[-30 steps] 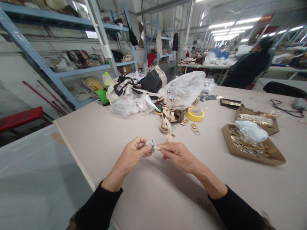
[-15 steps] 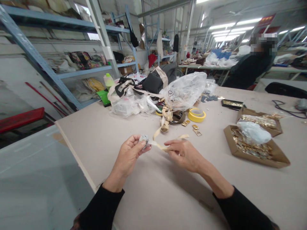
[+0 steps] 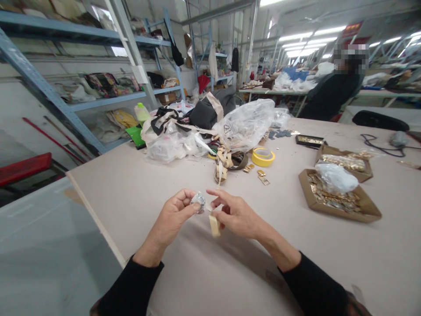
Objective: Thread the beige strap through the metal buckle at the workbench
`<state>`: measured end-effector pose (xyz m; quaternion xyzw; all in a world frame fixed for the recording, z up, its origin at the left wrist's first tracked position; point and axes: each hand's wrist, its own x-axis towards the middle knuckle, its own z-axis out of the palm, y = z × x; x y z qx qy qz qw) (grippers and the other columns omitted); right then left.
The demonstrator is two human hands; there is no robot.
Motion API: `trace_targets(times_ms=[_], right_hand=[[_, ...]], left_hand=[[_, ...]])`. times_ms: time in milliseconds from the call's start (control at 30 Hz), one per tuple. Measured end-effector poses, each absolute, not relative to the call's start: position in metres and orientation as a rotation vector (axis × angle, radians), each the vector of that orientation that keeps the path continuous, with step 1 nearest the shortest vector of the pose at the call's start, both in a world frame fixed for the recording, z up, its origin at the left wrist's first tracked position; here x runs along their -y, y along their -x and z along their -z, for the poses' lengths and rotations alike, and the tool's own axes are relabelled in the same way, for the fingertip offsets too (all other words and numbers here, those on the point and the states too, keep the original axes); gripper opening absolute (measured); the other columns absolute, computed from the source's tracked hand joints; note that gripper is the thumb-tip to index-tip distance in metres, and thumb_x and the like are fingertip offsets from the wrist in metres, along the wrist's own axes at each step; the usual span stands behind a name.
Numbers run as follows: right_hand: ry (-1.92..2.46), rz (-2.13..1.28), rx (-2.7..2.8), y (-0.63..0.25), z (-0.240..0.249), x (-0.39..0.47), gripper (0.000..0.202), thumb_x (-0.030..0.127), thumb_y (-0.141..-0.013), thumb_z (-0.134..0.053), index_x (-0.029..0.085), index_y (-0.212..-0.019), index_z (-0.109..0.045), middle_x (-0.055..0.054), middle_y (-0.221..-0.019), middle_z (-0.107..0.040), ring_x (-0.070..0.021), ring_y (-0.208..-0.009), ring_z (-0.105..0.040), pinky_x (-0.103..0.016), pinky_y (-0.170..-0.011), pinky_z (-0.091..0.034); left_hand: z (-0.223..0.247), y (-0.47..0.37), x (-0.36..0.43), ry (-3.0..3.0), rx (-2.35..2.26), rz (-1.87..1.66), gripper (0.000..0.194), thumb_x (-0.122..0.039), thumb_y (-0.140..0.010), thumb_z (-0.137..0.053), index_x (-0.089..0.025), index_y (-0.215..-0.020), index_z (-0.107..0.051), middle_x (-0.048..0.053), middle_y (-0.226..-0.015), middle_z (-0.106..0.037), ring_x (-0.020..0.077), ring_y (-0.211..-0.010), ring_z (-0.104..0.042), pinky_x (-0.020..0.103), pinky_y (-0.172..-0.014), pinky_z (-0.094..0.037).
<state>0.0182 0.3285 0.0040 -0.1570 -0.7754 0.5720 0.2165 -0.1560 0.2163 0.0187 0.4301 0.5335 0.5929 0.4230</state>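
My left hand (image 3: 173, 216) is closed on a small crumpled silvery-grey lump (image 3: 199, 202), pinched between thumb and fingers; its exact kind does not show. Just to the right, my right hand (image 3: 237, 216) is closed, thumb against fingers, on a short pale yellow strip (image 3: 215, 225) that hangs below the fingertips. The right index finger points out toward the lump. Both hands are held above the table, close together. Beyond them lies a curled heap of beige strap (image 3: 222, 164), one thin end of which reaches down toward my right hand.
A roll of yellow tape (image 3: 262, 157) and gold buckles (image 3: 262, 175) lie past my hands. To the right stand cardboard trays (image 3: 342, 213) of metal parts and a black tray (image 3: 311, 141). Plastic bags (image 3: 246, 125) are piled at the back. A person (image 3: 335, 92) sits farther off.
The yellow strip, stretched between my hands before, now hangs folded from my right hand. That hand has moved left, nearer the lump. The view has shifted slightly right.
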Motion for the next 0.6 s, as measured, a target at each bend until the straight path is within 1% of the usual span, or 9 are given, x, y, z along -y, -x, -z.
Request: trace_targets(times_ms=[67,100,133,200,267,367,467,533,600], right_hand=[[0.459,-1.518,2.179,-0.019,0.0,-0.334,0.041,0.021,-0.08,-0.063,0.017,-0.121,-0.064,-0.002,-0.087,-0.064,-0.0109,-0.06,-0.052,-0.023,-0.054,-0.042],[0.456,-1.505,2.192,-0.021,0.0,-0.336,0.032,0.022,-0.08,-0.064,0.016,-0.111,-0.069,-0.001,-0.079,-0.062,-0.0115,-0.061,-0.05,-0.023,-0.055,-0.04],[0.446,-1.517,2.198,-0.022,0.001,-0.339,0.026,0.024,-0.079,-0.064,0.016,-0.103,-0.072,0.001,-0.072,-0.06,-0.0117,-0.061,-0.048,-0.023,-0.055,-0.038],[0.419,-1.571,2.197,-0.024,-0.001,-0.342,0.019,0.027,-0.079,-0.065,0.016,-0.093,-0.073,0.002,-0.064,-0.057,-0.0112,-0.058,-0.045,-0.023,-0.053,-0.033],[0.406,-1.637,2.159,-0.024,-0.002,-0.343,0.022,0.032,-0.081,-0.064,0.016,-0.092,-0.074,0.001,-0.066,-0.058,-0.0119,-0.059,-0.045,-0.024,-0.053,-0.032],[0.473,-1.66,2.06,-0.021,-0.004,-0.342,0.03,0.04,-0.084,-0.062,0.015,-0.097,-0.074,-0.001,-0.074,-0.063,-0.0133,-0.062,-0.047,-0.025,-0.055,-0.034],[0.552,-1.595,2.017,-0.018,-0.003,-0.34,0.031,0.043,-0.078,-0.071,0.017,-0.095,-0.075,0.002,-0.067,-0.059,-0.0108,-0.056,-0.038,-0.024,-0.051,-0.027],[0.543,-1.603,2.006,-0.017,-0.002,-0.338,0.029,0.041,-0.073,-0.075,0.018,-0.09,-0.075,0.004,-0.063,-0.056,-0.0097,-0.053,-0.033,-0.025,-0.05,-0.022],[0.548,-1.596,2.007,-0.018,-0.001,-0.338,0.025,0.038,-0.071,-0.076,0.018,-0.086,-0.074,0.005,-0.059,-0.053,-0.0094,-0.052,-0.032,-0.025,-0.049,-0.021]], left_hand=[[-0.022,0.156,-0.217,-1.095,-1.375,-1.46,0.019,-0.03,-0.083,-0.073,-0.017,-0.092,-0.062,-0.001,-0.08,-0.065,0.0105,-0.074,-0.061,0.019,-0.073,-0.048],[-0.023,0.156,-0.218,-1.097,-1.387,-1.452,0.02,-0.03,-0.082,-0.073,-0.017,-0.092,-0.061,-0.001,-0.079,-0.066,0.0104,-0.073,-0.061,0.019,-0.072,-0.048],[-0.024,0.156,-0.218,-1.1,-1.396,-1.445,0.021,-0.03,-0.081,-0.074,-0.017,-0.091,-0.061,0.0,-0.079,-0.066,0.0105,-0.072,-0.061,0.02,-0.071,-0.048],[-0.026,0.155,-0.219,-1.106,-1.411,-1.435,0.024,-0.031,-0.081,-0.074,-0.016,-0.092,-0.06,0.001,-0.079,-0.067,0.0114,-0.072,-0.061,0.021,-0.071,-0.049],[-0.027,0.154,-0.22,-1.116,-1.418,-1.427,0.025,-0.032,-0.081,-0.074,-0.015,-0.093,-0.059,0.002,-0.08,-0.068,0.0127,-0.072,-0.062,0.023,-0.072,-0.05],[-0.026,0.151,-0.221,-1.111,-1.4,-1.42,0.026,-0.033,-0.081,-0.073,-0.015,-0.093,-0.058,0.002,-0.081,-0.068,0.014,-0.073,-0.063,0.026,-0.072,-0.052],[-0.025,0.146,-0.223,-1.092,-1.38,-1.434,0.026,-0.033,-0.08,-0.074,-0.016,-0.092,-0.058,0.001,-0.081,-0.067,0.0132,-0.073,-0.062,0.025,-0.071,-0.052],[-0.023,0.144,-0.224,-1.093,-1.387,-1.456,0.026,-0.032,-0.08,-0.074,-0.016,-0.091,-0.059,0.001,-0.081,-0.067,0.0116,-0.072,-0.06,0.022,-0.07,-0.05],[-0.022,0.142,-0.225,-1.105,-1.394,-1.469,0.026,-0.032,-0.079,-0.074,-0.016,-0.091,-0.059,0.0,-0.079,-0.066,0.0103,-0.07,-0.059,0.02,-0.069,-0.047]])
